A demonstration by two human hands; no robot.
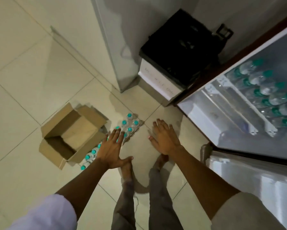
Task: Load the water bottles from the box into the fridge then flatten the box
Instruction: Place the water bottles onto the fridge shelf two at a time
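1. Both hands were empty with fingers spread: the left hand (pixel 112 149) hung over the bottles on the floor, and the right hand (pixel 164 137) hung over bare tile (pixel 23 80) beside them.
2. The bottles (pixel 129 126) stood on the floor in a row just beside the cardboard box (pixel 71 135), green caps up. Some looked shrink-wrapped together, but it was hard to tell.
3. The box sat open with flaps up, and no bottles were visible inside. More bottles (pixel 264 90) already lay on a shelf in the open fridge (pixel 222 117) to the right.
4. The step in hand was likely picking up the next bottles. Best approach: bend low and grip them by the bodies, not the caps.
5. Taking the nearest ones first would avoid toppling the row.
6. The box should be flattened only once the floor bottles are loaded.
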